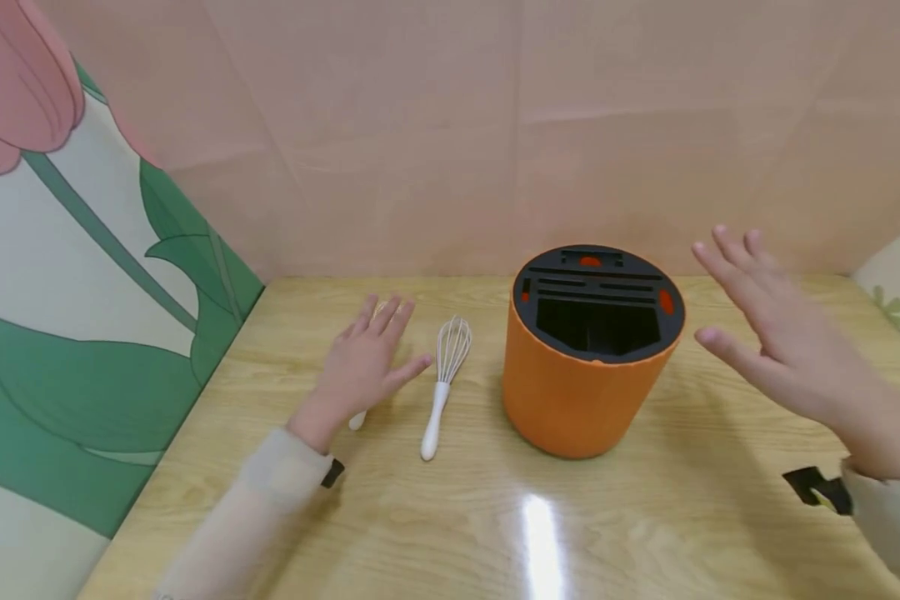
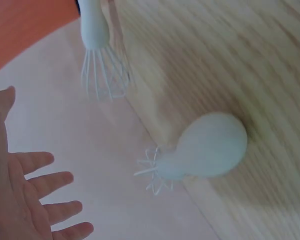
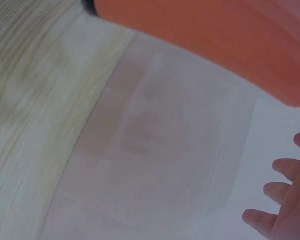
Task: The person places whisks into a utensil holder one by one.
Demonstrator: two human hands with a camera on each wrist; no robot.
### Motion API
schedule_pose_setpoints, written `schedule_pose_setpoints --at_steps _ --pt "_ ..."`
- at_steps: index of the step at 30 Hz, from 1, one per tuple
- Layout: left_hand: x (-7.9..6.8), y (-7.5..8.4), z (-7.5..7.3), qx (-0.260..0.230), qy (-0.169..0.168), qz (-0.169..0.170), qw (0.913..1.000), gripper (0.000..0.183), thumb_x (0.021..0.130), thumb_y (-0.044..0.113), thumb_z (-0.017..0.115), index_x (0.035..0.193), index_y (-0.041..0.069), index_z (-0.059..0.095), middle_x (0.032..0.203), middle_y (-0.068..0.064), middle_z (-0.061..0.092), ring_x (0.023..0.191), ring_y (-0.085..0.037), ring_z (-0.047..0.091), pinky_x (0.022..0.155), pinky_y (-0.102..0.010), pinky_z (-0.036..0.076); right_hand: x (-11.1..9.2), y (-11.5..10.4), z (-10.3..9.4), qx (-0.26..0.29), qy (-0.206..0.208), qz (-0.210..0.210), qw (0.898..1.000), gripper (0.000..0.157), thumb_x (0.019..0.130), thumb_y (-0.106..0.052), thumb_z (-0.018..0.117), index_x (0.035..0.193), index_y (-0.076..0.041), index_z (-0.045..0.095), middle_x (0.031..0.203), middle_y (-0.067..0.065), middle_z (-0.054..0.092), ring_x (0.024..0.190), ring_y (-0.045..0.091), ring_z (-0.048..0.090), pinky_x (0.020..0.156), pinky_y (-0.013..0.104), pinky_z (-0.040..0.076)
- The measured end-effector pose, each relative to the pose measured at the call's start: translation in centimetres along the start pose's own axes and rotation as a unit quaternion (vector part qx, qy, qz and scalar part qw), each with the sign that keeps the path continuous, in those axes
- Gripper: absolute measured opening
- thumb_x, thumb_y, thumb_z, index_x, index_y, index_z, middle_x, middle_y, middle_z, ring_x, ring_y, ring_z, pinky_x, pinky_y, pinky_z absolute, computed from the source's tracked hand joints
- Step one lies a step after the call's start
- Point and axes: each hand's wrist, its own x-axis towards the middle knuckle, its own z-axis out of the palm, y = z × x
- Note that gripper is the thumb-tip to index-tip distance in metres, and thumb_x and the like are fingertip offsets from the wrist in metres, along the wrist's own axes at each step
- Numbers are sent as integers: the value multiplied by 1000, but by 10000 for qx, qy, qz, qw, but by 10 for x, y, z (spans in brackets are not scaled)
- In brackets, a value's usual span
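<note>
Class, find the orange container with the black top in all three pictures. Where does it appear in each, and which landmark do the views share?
Head: the orange container stands right of centre.
Left wrist: part of the orange container fills the upper left corner.
Right wrist: part of the orange container crosses the upper right.
Shared landmark: the wood-grain table.

On the table (image 1: 420,533), two whisks (image 1: 440,392) lie left of the container (image 1: 577,404).
</note>
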Motion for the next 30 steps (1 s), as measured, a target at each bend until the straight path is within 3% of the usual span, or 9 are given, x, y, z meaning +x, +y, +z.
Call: schedule_pose_setpoints --at_steps 8,16,22,30 --pt "2 8 7 -212 5 210 9996 76 94 64 52 150 14 44 155 -11 44 147 -38 35 90 -56 55 5 -13 2 276 -88 -226 9993 79 94 -16 67 159 -21 23 168 1 9 155 21 -6 124 57 -4" --pt "5 13 15 -288 -178 336 9989 72 93 61 58 143 10 53 146 -14 53 140 -37 45 101 -55 50 11 -21 5 192 -72 -510 9985 80 92 -29 70 158 -18 26 168 3 12 156 24 -2 127 46 -1" --pt "7 16 19 -416 -360 234 9982 67 92 59 60 134 8 61 136 -11 62 131 -31 54 100 -49 52 18 -28 6 210 -109 -668 9975 86 89 -38 74 158 -16 28 168 4 14 156 24 -1 126 50 2" --pt "6 19 25 -574 -674 208 9959 57 90 54 66 122 7 69 125 -10 68 114 -29 63 87 -44 58 19 -30 12 363 -241 -765 9961 99 77 -42 83 157 -16 30 168 4 14 156 25 0 123 60 4"
